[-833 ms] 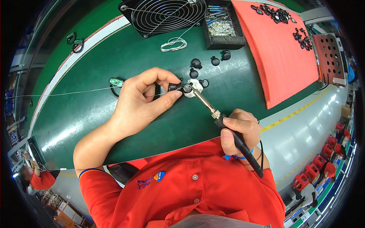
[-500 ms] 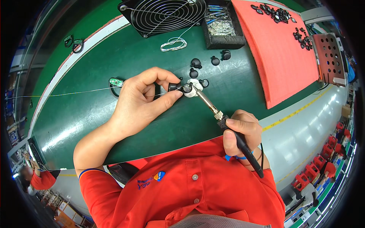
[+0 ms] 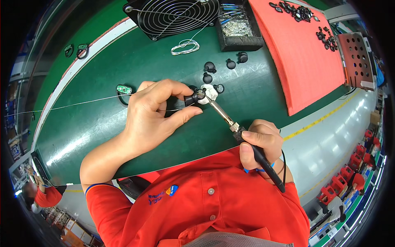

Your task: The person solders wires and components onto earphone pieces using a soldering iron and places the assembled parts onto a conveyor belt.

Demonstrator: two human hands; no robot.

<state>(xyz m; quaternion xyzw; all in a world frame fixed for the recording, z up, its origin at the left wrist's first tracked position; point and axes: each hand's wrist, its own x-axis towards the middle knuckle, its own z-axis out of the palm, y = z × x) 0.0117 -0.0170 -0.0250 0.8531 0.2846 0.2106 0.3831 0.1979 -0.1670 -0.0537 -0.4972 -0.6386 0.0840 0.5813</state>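
Note:
My left hand point(image 3: 150, 109) is closed, its fingertips and thumb at the sides of a small black round part point(image 3: 190, 100). A thin silvery wire point(image 3: 88, 103) comes in from the left and passes through that hand. Under the part's right end lies a white lump-like pad point(image 3: 211, 92). My right hand point(image 3: 263, 144) grips a soldering iron point(image 3: 258, 154) by its black handle. Its metal tip points up and left, at the pad beside the black part; whether it touches is too small to tell. Other small black round parts point(image 3: 210, 67) lie just beyond.
A black fan point(image 3: 180, 15) stands at the back, with a coil of wire point(image 3: 185, 47) before it. Beside it is a black tray point(image 3: 240, 44). A pink foam sheet point(image 3: 294, 70) at right bears several black parts. A green circuit board point(image 3: 124, 89) lies left of my hand.
My left thumb has shifted down and away from the index fingertip a little. The black part has moved slightly lower. My right hand and the soldering iron have hardly moved.

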